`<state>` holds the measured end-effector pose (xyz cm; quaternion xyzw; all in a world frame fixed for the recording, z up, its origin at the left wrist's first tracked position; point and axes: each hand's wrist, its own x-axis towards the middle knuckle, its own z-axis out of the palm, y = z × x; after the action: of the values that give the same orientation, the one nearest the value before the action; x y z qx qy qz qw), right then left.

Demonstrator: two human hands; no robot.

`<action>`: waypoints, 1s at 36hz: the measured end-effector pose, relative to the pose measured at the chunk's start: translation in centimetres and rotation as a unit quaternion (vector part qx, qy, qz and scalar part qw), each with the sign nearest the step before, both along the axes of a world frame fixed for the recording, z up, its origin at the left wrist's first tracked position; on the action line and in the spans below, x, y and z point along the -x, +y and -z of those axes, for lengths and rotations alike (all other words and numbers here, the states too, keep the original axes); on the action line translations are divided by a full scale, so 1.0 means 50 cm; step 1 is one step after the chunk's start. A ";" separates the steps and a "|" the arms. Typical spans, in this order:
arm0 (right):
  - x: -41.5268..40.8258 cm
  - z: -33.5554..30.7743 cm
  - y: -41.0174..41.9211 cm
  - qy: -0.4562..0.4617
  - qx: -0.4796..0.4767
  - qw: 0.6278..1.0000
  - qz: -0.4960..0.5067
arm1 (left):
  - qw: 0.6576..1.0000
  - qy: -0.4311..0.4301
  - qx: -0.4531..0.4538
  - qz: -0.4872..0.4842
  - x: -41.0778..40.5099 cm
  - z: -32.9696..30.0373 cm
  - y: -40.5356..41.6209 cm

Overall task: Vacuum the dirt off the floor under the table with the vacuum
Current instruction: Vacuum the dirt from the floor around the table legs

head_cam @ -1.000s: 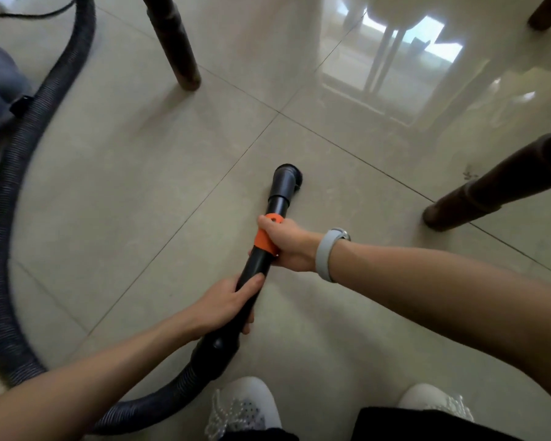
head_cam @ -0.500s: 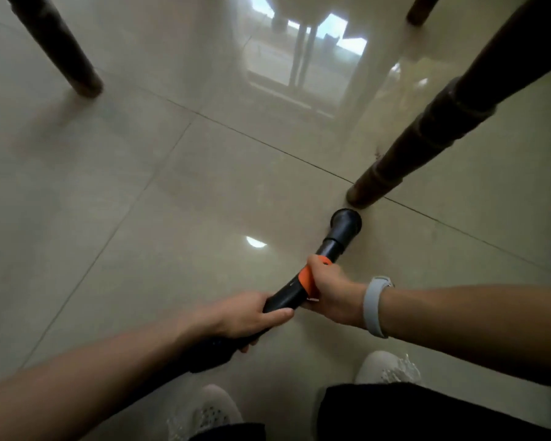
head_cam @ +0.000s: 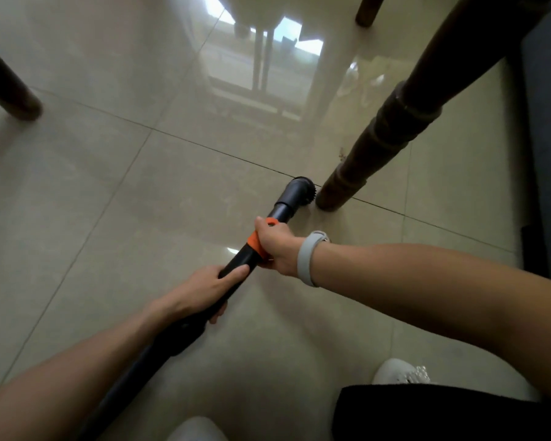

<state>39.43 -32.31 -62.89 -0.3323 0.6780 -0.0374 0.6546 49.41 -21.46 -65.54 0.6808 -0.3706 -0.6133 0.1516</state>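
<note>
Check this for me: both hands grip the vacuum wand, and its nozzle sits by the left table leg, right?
Not quite. In the head view both hands, left and right, grip the wand, but the nozzle sits by the right leg.

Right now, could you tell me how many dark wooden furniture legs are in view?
3: one leg beside the vacuum nozzle at right, one leg at the left edge, one leg at the top. Others may lie outside the frame.
</note>
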 end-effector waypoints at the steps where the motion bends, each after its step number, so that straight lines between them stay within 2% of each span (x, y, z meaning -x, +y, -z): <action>1: 0.006 0.000 0.004 0.003 -0.005 1.000 0.002 | 1.000 0.005 -0.005 0.010 0.001 0.000 0.001; 10: 0.119 0.044 0.092 -0.022 -0.093 0.994 0.060 | 0.993 0.024 -0.048 0.109 0.054 -0.003 0.072; 15: 0.052 0.013 0.031 -0.046 -0.051 0.998 0.006 | 0.998 -0.033 -0.032 0.048 0.021 -0.011 0.027; 19: 0.033 -0.002 0.008 -0.063 -0.038 0.997 -0.012 | 0.998 -0.029 -0.033 0.036 0.015 -0.020 0.007; 27: 0.208 0.010 0.081 -0.070 -0.134 0.987 0.046 | 0.987 0.024 -0.076 0.137 0.119 -0.024 0.054; 31: 0.245 0.015 0.038 -0.048 -0.098 0.993 0.046 | 0.988 0.012 -0.056 0.147 0.163 -0.040 0.005; 36: 0.291 0.008 -0.060 -0.004 -0.056 0.998 0.023 | 0.994 0.005 -0.045 0.101 0.244 -0.046 -0.084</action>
<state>24.86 -35.34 -63.27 -0.2797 0.6839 -0.0154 0.6737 37.23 -25.64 -63.23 0.6435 -0.4084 -0.6447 0.0599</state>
